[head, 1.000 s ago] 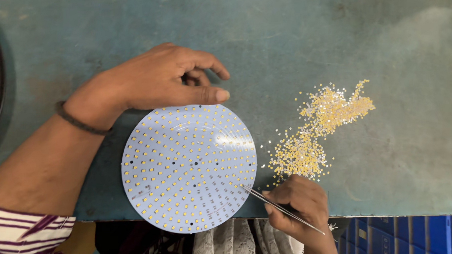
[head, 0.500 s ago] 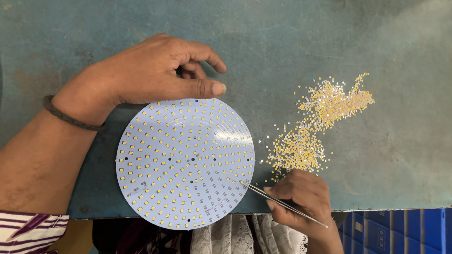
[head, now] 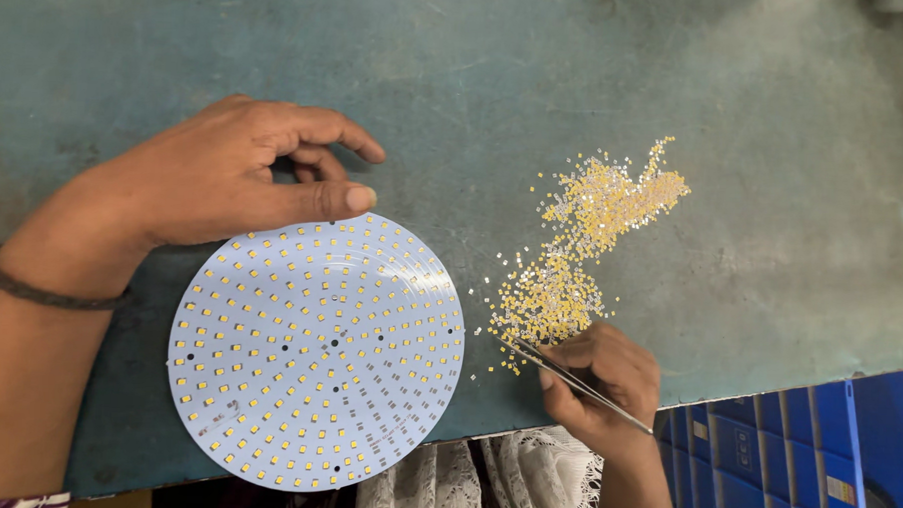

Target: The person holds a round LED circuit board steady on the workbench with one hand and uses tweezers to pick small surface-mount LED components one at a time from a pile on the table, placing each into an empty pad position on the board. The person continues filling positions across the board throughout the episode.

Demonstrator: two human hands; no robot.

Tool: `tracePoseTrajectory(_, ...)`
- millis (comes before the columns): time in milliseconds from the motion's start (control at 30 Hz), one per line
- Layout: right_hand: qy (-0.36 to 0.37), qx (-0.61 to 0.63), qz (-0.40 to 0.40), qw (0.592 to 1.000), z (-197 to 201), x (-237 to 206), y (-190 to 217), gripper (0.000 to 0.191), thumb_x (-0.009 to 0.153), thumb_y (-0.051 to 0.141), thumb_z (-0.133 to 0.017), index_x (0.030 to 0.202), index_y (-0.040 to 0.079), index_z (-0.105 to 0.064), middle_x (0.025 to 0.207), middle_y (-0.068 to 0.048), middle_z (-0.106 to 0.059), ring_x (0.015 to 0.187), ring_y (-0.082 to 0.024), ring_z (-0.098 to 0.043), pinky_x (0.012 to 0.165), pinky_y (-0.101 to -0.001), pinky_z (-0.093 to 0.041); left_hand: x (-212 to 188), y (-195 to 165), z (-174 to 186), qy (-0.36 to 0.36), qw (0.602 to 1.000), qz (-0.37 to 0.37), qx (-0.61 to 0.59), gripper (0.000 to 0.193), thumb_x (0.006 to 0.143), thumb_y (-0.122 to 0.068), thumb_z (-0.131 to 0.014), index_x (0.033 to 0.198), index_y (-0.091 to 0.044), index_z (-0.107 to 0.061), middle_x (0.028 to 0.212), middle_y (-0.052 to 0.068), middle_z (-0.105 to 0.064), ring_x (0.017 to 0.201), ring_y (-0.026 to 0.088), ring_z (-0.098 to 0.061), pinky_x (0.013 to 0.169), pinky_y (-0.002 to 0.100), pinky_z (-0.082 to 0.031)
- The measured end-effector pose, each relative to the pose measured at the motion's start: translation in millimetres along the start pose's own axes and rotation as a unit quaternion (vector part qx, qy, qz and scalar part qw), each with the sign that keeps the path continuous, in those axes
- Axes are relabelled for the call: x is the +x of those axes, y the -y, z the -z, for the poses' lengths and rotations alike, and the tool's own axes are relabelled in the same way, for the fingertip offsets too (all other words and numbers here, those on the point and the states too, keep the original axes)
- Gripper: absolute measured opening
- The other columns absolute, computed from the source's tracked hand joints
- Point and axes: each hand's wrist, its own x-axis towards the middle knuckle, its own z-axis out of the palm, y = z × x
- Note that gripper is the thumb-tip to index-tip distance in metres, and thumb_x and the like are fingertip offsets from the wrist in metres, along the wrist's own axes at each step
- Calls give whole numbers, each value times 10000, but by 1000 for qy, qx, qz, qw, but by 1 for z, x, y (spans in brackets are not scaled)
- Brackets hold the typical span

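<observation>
Round white LED board (head: 316, 351) lies flat at the worktop's (head: 478, 75) near edge, overhanging it slightly. Left hand (head: 229, 171) rests loosely curled at its far rim, thumb touching. Right hand (head: 599, 377) pinches tweezers (head: 567, 376), tips among the loose yellow LED chips (head: 572, 248) just right of the board.

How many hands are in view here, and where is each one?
2. The left hand rests on the table at the upper edge of the round white board. The right hand holds tweezers beside the pile of small yellow chips.
</observation>
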Motion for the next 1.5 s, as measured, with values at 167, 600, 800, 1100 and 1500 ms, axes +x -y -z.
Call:
tracePoseTrajectory(167, 13, -6, 8, 1000, -1, -1, -2, 144, 724, 84, -796, 813, 17, -704, 724, -62, -711, 602, -145, -633, 561, -265, -449, 0, 4, 0, 3, 1000, 5, 2, 603, 779, -560, -667, 1204, -134, -715, 874, 54, -829, 908, 209, -742, 794, 382, -579)
tracePoseTrajectory(600, 42, 25, 48, 998, 1, 2, -1, 131, 764, 118, -805, 799, 46, -700, 728, -46, -714, 645, -153, -685, 599, -269, -508, -1, 2, -1, 1, 1000, -3, -8, 580, 792, -530, -684, 1195, -114, -721, 857, 58, -830, 907, 200, -765, 826, 372, -582)
tracePoseTrajectory(800, 29, 15, 28, 999, 0, 1, 0, 145, 771, 115, -801, 816, 27, -695, 763, -57, -731, 661, -158, -702, 608, -272, -517, -1, 0, 0, 2, 1000, 7, -6, 576, 788, -520, -684, 1197, -116, -721, 845, 56, -830, 903, 209, -734, 810, 378, -584)
tracePoseTrajectory(1100, 43, 12, 37, 998, 1, 2, -1, 134, 742, 81, -804, 818, 24, -709, 759, -61, -730, 650, -167, -696, 605, -274, -518, -1, -1, 0, -1, 1000, -2, 5, 565, 798, -508, -686, 1197, -110, -719, 848, 58, -825, 881, 201, -766, 793, 368, -587)
tracePoseTrajectory(1500, 54, 12, 50, 997, 1, 2, -3, 142, 746, 77, -813, 827, 17, -713, 776, -65, -737, 656, -176, -695, 608, -280, -515, 0, -2, -1, -6, 1000, -8, 3, 535, 804, -472, -707, 1185, -97, -721, 855, 58, -828, 859, 185, -796, 783, 353, -595)
